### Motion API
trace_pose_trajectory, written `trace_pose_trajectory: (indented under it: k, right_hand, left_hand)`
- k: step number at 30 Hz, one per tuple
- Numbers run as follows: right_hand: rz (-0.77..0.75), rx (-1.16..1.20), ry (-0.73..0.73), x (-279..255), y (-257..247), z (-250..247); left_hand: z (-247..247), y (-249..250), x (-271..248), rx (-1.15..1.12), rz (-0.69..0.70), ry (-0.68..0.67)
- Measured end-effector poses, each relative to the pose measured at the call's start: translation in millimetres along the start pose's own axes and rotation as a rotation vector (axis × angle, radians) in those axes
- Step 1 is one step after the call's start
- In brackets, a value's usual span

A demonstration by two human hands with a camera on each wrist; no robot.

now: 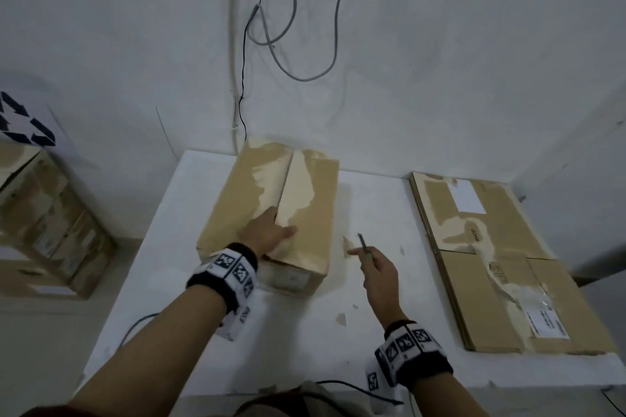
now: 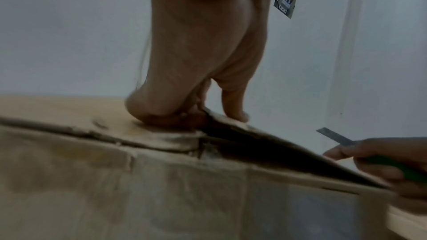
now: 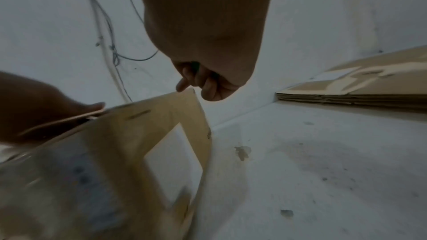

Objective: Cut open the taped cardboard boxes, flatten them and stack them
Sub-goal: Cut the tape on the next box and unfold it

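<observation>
White tabletop [image 1: 372,281] is occupied by 1 cardboard box [image 1: 305,213], its right flap pinched by the left hand [image 1: 267,230]; a knife [image 1: 365,247] is gripped in the right hand [image 1: 379,276].

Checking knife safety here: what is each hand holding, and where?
Right hand grips the knife by its green handle; left hand lifts the box flap's edge.

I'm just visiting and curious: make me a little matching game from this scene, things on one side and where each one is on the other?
Things:
1. cutter
2. upright box
3. flattened boxes
4. left hand

Places:
A. stacked at the table's right side
B. held in the right hand
C. at the seam between the top flaps
D. standing mid-table

Pairs: 1-B, 2-D, 3-A, 4-C
</observation>
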State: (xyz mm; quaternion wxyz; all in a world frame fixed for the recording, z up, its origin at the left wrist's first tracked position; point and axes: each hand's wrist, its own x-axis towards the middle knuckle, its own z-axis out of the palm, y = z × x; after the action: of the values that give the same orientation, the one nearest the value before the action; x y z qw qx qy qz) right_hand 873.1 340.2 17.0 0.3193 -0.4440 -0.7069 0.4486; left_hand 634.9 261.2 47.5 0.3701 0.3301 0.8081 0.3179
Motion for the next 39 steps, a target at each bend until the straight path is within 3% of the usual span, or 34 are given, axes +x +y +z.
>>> trace_pose_trajectory:
  k: [5, 10, 14, 17, 19, 26, 34, 39]
  right_hand:
    - [-0.071, -0.124, 0.141, 31.9, 2.2, -10.2]
    - [0.019, -0.097, 0.06, 32.5, -4.8, -12.2]
    - [0.056, 0.049, 0.004, 14.9, -4.5, -11.6]
    - [0.077, 0.006, -0.187, 5.7, -9.7, -9.5]
    - [0.11, -0.054, -0.199, 7.4, -13.4, -8.6]
    - [0.063, -0.246, -0.303, 21.1, -34.9, -23.4]
    - [-0.047, -0.308, -0.425, 32.0, -52.6, -15.0]
    - [-0.102, -0.517, -0.511, 37.4, -64.1, -6.2]
  left_hand:
    - [-40.7, -4.6, -6.2, 0.38, 0.102, -0.212]
    - [-57.1, -1.5, -7.8, 0.487, 0.146, -0.262]
    - [-30.1, 20.3, -19.9, 0.5, 0.245, -0.222]
    - [8.0, 39.9, -31.2, 0.482, 0.328, -0.319]
    - [28.1, 47.3, -36.7, 0.517, 0.385, -0.363]
    - [30.1, 36.8, -47.4, 0.863, 0.374, -0.246]
    - [30.8, 32.6, -51.8, 0.882, 0.369, -0.224]
    - [29.9, 26.7, -54.1, 0.876, 0.417, -0.203]
